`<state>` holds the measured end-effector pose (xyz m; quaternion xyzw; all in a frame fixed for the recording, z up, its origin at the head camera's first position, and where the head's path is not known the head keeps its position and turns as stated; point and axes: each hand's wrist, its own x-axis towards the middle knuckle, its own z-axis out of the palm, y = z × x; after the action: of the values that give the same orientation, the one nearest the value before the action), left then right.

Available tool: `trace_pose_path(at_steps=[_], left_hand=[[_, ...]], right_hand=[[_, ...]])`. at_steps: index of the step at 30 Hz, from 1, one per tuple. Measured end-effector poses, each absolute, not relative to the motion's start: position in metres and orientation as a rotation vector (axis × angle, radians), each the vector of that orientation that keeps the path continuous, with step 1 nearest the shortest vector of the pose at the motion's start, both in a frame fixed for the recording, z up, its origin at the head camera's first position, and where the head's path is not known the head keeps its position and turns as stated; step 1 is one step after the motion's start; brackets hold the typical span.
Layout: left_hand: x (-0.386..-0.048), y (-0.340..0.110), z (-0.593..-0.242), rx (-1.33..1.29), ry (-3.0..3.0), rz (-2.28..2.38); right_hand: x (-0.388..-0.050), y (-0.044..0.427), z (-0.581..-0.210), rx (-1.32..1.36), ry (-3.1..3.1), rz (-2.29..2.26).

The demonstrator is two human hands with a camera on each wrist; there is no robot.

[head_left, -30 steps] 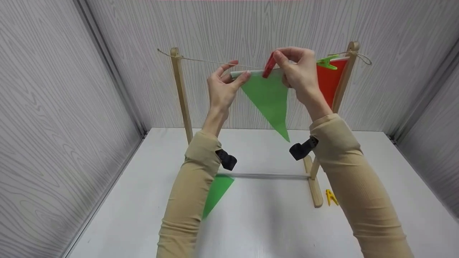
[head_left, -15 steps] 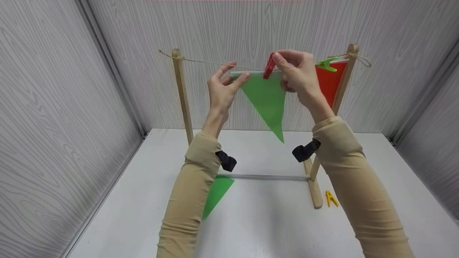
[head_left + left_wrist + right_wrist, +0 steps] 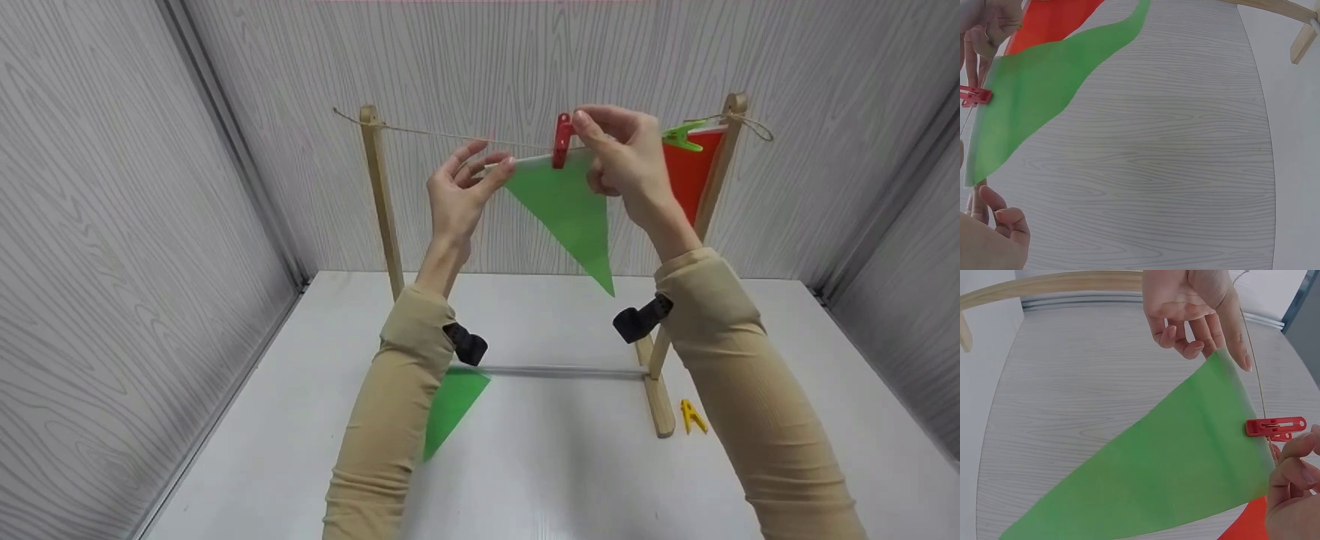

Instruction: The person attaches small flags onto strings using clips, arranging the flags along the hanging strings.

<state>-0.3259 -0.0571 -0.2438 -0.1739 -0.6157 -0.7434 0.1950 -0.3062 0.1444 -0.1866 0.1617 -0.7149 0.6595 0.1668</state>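
Red plastic clip (image 3: 561, 145) set upright on the thin twine (image 3: 427, 132), where it was tilted a moment ago.
The green triangular flag (image 3: 568, 202), at upper centre, is apparently now fastened; its corner is met by relaxed left hand (image 3: 457, 191) fingers. Whether anything is gripped by the right hand (image 3: 628, 154) cannot be told. The white tabletop (image 3: 555, 465) is enclosed by grey wood-grain panels (image 3: 450, 52).
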Motion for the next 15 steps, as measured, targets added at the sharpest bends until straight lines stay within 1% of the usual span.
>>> trace_pose_path(at_steps=[8,15], left_hand=[[-0.32,-0.064,-0.266,-0.38,-1.731,-1.963],[-0.316,-0.081,-0.306,-0.335,-1.78,-1.877]], right_hand=[[-0.305,0.146,-0.192,0.492,-1.988,1.894],[-0.3,0.149,-0.197,0.536,-1.907,1.963]])
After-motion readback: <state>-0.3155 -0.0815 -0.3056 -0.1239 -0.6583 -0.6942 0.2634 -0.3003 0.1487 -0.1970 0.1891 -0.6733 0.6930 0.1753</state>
